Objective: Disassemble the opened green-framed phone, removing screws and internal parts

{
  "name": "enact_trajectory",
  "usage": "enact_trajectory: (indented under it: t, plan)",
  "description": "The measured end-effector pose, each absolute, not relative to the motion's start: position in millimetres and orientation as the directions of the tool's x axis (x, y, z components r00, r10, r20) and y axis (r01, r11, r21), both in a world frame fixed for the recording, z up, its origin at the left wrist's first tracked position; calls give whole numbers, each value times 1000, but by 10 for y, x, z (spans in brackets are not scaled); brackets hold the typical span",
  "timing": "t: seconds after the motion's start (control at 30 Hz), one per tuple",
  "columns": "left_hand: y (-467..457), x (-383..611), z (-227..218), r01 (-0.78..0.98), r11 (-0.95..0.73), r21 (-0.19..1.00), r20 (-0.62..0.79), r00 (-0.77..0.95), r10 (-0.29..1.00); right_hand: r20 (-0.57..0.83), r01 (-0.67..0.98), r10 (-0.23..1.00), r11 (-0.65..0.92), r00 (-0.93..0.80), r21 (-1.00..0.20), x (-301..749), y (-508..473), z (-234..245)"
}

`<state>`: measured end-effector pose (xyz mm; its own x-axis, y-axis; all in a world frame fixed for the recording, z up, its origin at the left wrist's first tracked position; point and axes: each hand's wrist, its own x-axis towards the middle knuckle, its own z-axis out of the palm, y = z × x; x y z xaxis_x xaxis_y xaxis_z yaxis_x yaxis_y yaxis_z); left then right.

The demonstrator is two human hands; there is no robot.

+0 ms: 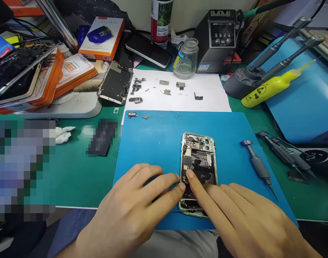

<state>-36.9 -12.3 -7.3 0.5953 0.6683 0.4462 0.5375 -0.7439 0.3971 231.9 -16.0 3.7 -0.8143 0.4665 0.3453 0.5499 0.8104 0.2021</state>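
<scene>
An opened smartphone (204, 172), screen off and inner parts bare, lies on the blue mat (147, 143). My left hand (134, 200) is closed at its left edge, with thumb and fingertips against the frame. From the other side, my right hand (244, 215) presses its index fingertip onto the inside, just below a board part near the left edge. Its other fingers bend along the phone's right side, and its thumb is hidden. Two small loose parts, among them a metal-topped module (132, 114), lie at the mat's top left corner, with tiny screws (177, 115) to their right.
White paper (217, 93) behind the mat carries several small phone parts. A precision screwdriver (257, 165) lies on the mat's right side. Further right are more drivers (282, 150) and a yellow bottle (271, 87). A removed screen (115, 83), boxes (101, 37) and a glass jar (186, 59) stand behind.
</scene>
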Motion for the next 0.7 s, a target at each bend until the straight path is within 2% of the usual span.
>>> enact_trajectory:
  t: [0.43,0.7]
  plan:
    - [-135,-351,-76,554,-732,396,440,585,681,320,531,461,827,-828,184,2285,-117,138]
    - [-121,-325,-66,552,-719,422,433,574,695,314,535,460,816,-830,219,2274,-91,169]
